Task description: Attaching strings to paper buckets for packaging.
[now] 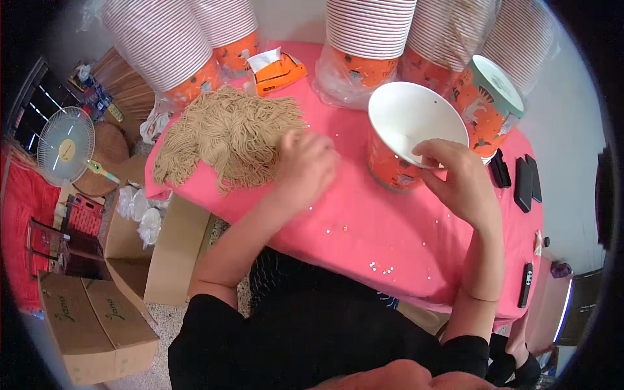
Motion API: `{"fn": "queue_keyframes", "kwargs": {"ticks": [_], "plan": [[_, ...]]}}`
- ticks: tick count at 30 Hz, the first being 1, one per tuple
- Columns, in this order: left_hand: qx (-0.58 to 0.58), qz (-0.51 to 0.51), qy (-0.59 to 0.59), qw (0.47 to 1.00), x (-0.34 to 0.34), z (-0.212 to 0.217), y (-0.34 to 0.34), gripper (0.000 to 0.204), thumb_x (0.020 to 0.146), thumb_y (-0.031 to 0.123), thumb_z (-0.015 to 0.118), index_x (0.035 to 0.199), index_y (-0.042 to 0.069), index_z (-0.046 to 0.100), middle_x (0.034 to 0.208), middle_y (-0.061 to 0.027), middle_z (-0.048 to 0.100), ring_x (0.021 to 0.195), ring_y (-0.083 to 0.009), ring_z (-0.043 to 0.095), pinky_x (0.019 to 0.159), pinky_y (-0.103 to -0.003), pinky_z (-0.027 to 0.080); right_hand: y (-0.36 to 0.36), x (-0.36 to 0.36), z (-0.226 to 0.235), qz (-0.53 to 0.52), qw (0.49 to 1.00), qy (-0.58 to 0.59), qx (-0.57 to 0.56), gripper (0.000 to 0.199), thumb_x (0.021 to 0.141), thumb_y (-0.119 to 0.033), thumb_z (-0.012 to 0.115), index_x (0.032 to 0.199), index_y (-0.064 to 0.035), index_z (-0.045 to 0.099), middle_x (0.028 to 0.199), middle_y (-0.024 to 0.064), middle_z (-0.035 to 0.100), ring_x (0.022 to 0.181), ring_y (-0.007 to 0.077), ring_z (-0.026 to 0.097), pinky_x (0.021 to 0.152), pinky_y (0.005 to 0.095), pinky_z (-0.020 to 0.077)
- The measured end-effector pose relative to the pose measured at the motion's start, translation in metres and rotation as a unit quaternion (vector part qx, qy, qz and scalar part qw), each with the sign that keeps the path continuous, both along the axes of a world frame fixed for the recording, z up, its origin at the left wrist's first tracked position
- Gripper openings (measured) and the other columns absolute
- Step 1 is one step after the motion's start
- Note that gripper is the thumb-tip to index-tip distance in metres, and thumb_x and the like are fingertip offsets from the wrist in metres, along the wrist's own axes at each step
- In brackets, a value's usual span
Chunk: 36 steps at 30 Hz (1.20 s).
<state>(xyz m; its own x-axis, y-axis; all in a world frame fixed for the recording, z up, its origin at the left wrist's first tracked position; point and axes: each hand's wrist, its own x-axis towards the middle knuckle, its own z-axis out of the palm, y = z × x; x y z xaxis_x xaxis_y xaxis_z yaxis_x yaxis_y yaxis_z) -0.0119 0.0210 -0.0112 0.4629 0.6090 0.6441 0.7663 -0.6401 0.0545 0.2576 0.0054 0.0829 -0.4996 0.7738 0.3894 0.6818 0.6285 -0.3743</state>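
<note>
A large orange paper bucket (390, 166) with a white inside stands on the pink cloth, its mouth tipped toward me. My right hand (458, 175) grips its near rim, fingers inside and thumb outside. To the left lies a heaped bundle of beige strands (227, 133), like yarn or fringe. At the right edge of that bundle is my left hand (309, 166), slightly blurred, with its fingers curled in. Whatever it holds, if anything, is hidden. Small shiny specks (380, 268) like sequins are scattered on the cloth nearer me.
Tall stacks of paper buckets (370, 29), partly in clear plastic, line the back. An orange tissue pack (276, 71) and a lidded orange tub (487, 104) stand before them. Dark phones (523, 185) lie at right. Cardboard boxes (97, 325) and a fan (66, 149) are at left.
</note>
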Motion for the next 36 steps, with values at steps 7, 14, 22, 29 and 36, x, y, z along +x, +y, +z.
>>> {"fn": "queue_keyframes", "kwargs": {"ticks": [7,14,22,29,36], "plan": [[-0.160,-0.332,-0.177,0.913,0.081,0.013,-0.079,0.010,0.077,0.008,0.067,0.086,0.006,0.063,0.091,-0.0068,0.061,0.085,-0.0239,0.062,0.074,-0.038,0.050,0.001,-0.003,-0.005,0.017,1.000,0.014,0.003,0.016,0.076,-0.006,0.068,0.090,-0.0035,0.063,0.081,0.0141,0.066,0.075,0.0321,0.065,0.065,0.0408,0.0499],[-0.112,-0.088,-0.325,0.935,0.056,0.027,-0.023,0.009,0.078,0.001,0.065,0.084,0.003,0.060,0.076,-0.0091,0.061,0.065,-0.0237,0.063,0.056,-0.033,0.049,-0.007,-0.011,0.002,0.020,1.000,-0.007,-0.009,0.015,0.079,-0.012,0.067,0.091,-0.0034,0.063,0.085,0.0154,0.066,0.077,0.0358,0.063,0.067,0.0427,0.0494],[-0.074,-0.075,-0.275,0.956,0.062,0.021,-0.012,0.008,0.077,0.000,0.067,0.082,0.002,0.061,0.072,-0.0071,0.060,0.057,-0.0158,0.059,0.052,-0.028,0.047,0.000,-0.013,0.002,0.022,1.000,0.015,0.014,0.011,0.082,0.002,0.061,0.094,0.0019,0.062,0.084,0.0143,0.065,0.072,0.0276,0.065,0.064,0.0325,0.0519],[-0.028,-0.049,-0.242,0.969,0.067,0.019,-0.009,0.008,0.075,0.004,0.068,0.080,0.004,0.061,0.068,-0.0079,0.060,0.056,-0.0212,0.061,0.050,-0.032,0.048,0.011,-0.018,0.003,0.027,0.999,-0.005,0.037,0.007,0.083,-0.009,0.060,0.086,-0.0038,0.064,0.077,0.0161,0.066,0.073,0.0364,0.064,0.065,0.0452,0.0490],[-0.006,-0.060,-0.247,0.967,0.070,0.020,-0.011,0.012,0.075,0.007,0.067,0.074,0.008,0.055,0.065,-0.0068,0.055,0.058,-0.0248,0.061,0.048,-0.037,0.048,0.014,-0.019,0.009,0.023,0.999,-0.038,-0.010,0.007,0.083,-0.009,0.060,0.084,-0.0032,0.064,0.077,0.0169,0.065,0.073,0.0369,0.063,0.065,0.0447,0.0488]]}}
